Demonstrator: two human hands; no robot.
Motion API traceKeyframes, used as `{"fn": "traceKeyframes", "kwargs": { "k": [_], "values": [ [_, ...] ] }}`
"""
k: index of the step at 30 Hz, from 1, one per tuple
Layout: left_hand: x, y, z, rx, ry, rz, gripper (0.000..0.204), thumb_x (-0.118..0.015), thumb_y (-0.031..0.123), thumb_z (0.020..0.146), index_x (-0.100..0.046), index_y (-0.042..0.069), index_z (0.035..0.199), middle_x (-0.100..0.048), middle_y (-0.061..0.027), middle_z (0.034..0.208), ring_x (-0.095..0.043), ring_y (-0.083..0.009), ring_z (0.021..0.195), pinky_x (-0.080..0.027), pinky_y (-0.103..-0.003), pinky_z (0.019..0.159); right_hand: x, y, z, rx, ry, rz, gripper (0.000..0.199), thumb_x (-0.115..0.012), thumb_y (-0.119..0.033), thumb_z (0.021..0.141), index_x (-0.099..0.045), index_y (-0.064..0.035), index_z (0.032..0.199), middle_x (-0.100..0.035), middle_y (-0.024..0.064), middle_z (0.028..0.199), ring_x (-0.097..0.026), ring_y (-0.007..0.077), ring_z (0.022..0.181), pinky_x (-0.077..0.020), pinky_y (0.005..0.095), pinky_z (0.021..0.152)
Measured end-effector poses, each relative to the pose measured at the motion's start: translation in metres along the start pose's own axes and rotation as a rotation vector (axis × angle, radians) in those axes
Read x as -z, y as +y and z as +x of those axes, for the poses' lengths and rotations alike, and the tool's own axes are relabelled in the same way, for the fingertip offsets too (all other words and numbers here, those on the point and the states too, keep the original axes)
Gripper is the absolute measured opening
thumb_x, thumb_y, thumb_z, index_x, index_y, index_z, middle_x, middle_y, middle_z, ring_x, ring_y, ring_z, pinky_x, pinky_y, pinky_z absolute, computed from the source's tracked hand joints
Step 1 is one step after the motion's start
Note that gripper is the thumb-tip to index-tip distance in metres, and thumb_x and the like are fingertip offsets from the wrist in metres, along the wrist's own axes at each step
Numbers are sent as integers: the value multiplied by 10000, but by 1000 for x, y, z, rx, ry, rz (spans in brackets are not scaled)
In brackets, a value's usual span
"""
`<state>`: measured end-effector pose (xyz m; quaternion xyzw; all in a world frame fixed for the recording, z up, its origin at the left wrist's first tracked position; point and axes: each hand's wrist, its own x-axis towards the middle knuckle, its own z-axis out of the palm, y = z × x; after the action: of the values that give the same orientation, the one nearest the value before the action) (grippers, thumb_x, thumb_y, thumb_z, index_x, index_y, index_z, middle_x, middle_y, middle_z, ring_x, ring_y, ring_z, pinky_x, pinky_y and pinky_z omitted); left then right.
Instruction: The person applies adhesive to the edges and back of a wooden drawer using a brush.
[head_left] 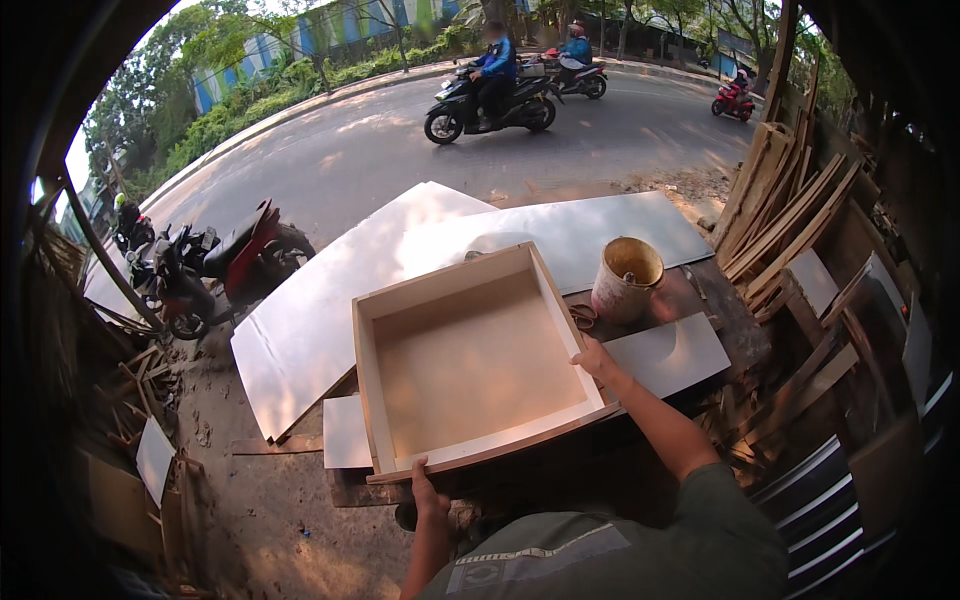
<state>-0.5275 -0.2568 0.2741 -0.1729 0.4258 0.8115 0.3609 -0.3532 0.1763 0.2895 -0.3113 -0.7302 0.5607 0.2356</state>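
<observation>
Wooden open box (470, 365) gripped at its rims by both hands (595, 358).

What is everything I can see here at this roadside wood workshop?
Open wooden box: one, pale wood, centre of the bench, held at two edges.
Flat boards: several, pale, under and behind the box.
Bucket: one, stained cream, right of the box.
Timber offcuts: many, brown, stacked at right.
Parked motorbikes: at least two, red and black, left.
Riders on scooters: three, on the road beyond.
Left hand: on the box's near edge.
Right hand: on the box's right corner.
</observation>
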Motion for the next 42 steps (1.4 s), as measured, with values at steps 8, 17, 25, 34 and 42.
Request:
{"fn": "traceKeyframes", "kwargs": {
  "k": [8,17,25,34,42],
  "values": [
    [10,-18,-5,-121,0,-17,694,-724,465,914,-490,42,1413,-585,-115,1335,-572,-290,1241,-465,-440,1075,11,-1,-17,-47,-49,-335,630,-754,-322,901,-550,67,1352,-665,241,1248,-658,338,1141,-497,396,992],
    [-26,-90,-25,-334,145,93,893,-598,643,943,-344,19,1530,-472,-163,1477,-481,-324,1343,-393,-471,1127,170,-140,43,364,352,-410,265,-690,-167,944,-694,17,1135,-700,181,1011,-708,303,933,-560,374,792],
    [-96,-167,-52,-404,277,232,818,-664,567,924,-423,-41,1415,-519,-218,1391,-548,-328,1257,-456,-471,1083,290,-89,173,-77,-213,-474,281,-662,-287,961,-738,-20,1004,-729,120,780,-717,233,764,-547,368,655],
    [-134,-212,-50,-463,255,116,728,-674,501,938,-483,-43,1384,-575,-179,1322,-587,-299,1196,-490,-455,1015,250,-24,239,-272,-758,-753,691,-510,-641,976,-754,2,914,-681,76,739,-661,215,706,-536,423,612],
    [-146,-211,-52,-442,285,103,684,-659,480,943,-500,7,1410,-616,-131,1307,-612,-285,1187,-487,-405,1027,349,-108,219,-269,-796,-348,444,-635,-440,988,-758,-15,970,-660,47,699,-576,105,556,-454,260,482]
  ]
}}
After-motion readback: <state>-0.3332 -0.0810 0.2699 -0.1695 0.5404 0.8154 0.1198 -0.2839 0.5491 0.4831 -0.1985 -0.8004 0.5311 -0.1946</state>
